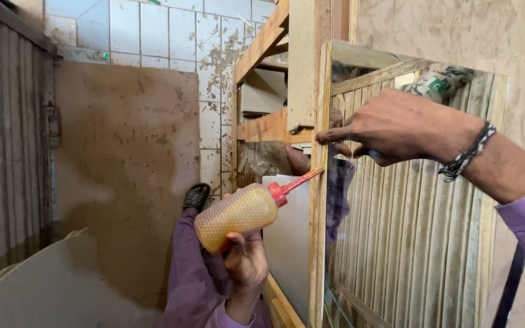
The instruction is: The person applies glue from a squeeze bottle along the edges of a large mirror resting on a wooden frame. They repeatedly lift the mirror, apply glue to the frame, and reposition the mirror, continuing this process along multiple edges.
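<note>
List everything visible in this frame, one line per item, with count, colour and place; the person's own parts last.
squeeze bottle: one, amber with red nozzle, centre, tip against the frame edge
wooden frame: one, light wood, centre, upright
mirror panel: one, reflective, right, set in the frame
wooden shelf unit: one, light wood, top centre
brown board: one, brown, left, leaning on the tiled wall
tiled wall: one, white, stained, top
sandal: one, black, centre, on a foot
wristband: one, black and white, right wrist
left hand: one, gripping the bottle
right hand: one, fingers on the frame's edge
</note>
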